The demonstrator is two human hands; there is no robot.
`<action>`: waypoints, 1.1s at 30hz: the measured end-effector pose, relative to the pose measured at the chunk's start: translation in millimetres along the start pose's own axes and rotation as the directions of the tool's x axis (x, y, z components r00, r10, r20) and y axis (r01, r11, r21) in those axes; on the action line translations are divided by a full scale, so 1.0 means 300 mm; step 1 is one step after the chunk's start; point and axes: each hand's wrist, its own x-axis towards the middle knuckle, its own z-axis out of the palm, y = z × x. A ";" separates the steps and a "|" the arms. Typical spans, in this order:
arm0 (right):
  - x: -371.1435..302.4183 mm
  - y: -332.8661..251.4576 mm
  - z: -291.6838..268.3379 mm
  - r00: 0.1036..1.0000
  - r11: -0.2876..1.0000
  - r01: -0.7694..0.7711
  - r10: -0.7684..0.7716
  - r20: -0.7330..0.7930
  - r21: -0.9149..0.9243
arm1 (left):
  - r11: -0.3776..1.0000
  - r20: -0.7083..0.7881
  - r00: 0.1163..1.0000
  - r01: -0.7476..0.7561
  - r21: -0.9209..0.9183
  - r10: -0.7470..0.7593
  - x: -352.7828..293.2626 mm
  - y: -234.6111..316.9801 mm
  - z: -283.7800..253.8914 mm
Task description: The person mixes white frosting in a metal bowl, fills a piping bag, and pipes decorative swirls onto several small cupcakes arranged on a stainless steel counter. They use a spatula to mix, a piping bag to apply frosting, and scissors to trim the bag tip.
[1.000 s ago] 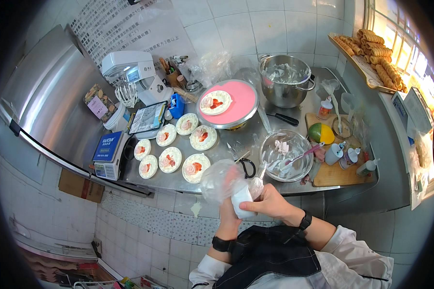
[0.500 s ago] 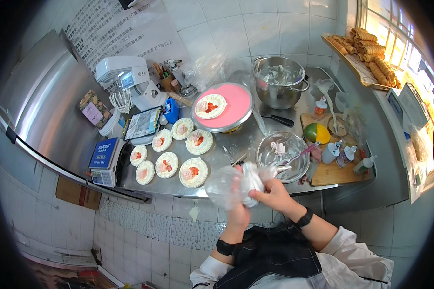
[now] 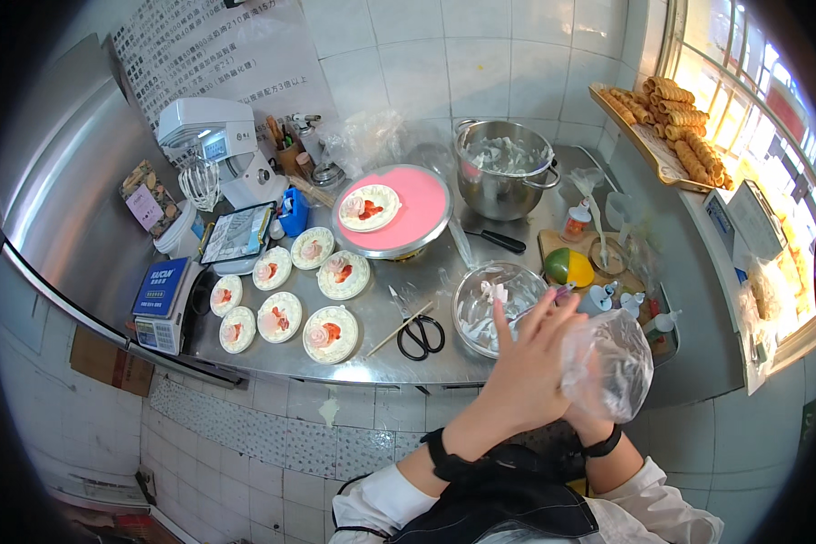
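Note:
My left hand (image 3: 530,376) is raised over the counter's near edge at the right, its fingers stretched out and apart. Right beside its palm is a clear plastic bag (image 3: 618,363), puffed out and crumpled. My right hand (image 3: 589,419) holds the bag from below; its fingers are mostly hidden by the film and by my left hand. Just beyond the left fingers stands a clear bowl (image 3: 461,313) with white cream smears and a pinkish lump, partly covered by the hand. Black-handled scissors (image 3: 417,339) and a thin wooden stick (image 3: 397,330) lie to the left.
Several small cream cakes (image 3: 331,335) with red fruit stand at left. Another cake (image 3: 369,208) sits on a pink turntable (image 3: 417,195). Behind are a steel pot (image 3: 503,195), a black-handled tool (image 3: 503,241) and a stand mixer (image 3: 210,122). Bottles and a green-yellow mango (image 3: 568,267) crowd the right.
Both hands and the bag have moved right, away from the scissors, which now show fully. My left hand has come off the bunched bag and spread its fingers; the bag has puffed out.

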 end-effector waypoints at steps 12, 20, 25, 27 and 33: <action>0.160 0.103 -0.070 0.744 0.221 0.386 -0.648 0.161 -0.896 | 0.860 0.138 0.990 0.072 -0.506 -0.002 -0.012 0.131 0.159; 0.173 0.278 -0.128 0.902 0.586 0.273 -0.431 -0.008 -0.763 | 0.875 0.068 0.998 0.037 -0.483 -0.005 -0.049 0.092 0.205; 0.199 0.342 -0.148 0.930 0.703 0.089 -0.312 -0.193 -0.706 | 0.874 0.048 0.997 0.077 -0.479 -0.061 -0.053 0.055 0.223; 0.219 0.352 -0.156 0.915 0.691 0.147 -0.366 -0.168 -0.708 | 0.871 0.020 0.998 0.069 -0.486 -0.067 -0.049 0.044 0.224; 0.238 0.326 -0.182 0.943 0.670 0.156 -0.320 -0.093 -0.726 | 0.856 -0.017 1.000 -0.006 -0.517 -0.003 -0.022 0.040 0.222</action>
